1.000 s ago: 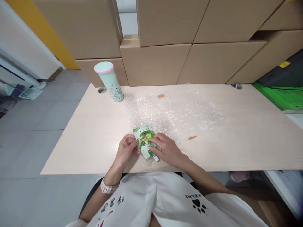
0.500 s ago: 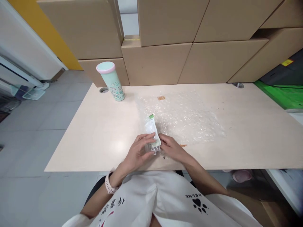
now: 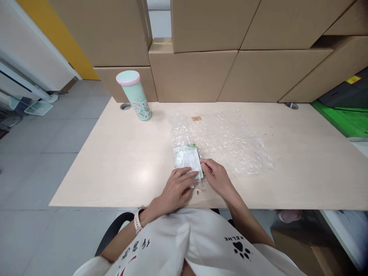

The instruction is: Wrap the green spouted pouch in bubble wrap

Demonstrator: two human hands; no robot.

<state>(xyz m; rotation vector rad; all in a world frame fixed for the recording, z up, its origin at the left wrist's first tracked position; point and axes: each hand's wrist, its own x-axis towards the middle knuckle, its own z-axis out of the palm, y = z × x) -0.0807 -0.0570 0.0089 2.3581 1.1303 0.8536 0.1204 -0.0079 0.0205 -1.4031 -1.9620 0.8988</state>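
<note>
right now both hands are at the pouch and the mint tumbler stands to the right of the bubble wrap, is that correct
Not quite: the head view shows the mint tumbler standing to the left of the bubble wrap, not the right. The rest holds: the left hand and right hand are both at the pouch.

Carries, on a pale wood-grain tabletop [image 3: 109, 161] with a cable grommet [image 3: 125, 106] near each far corner, an upright mint-green tumbler [image 3: 135, 96] with pink rim at far left and bubble wrap [image 3: 227, 142] spread across the middle.
</note>
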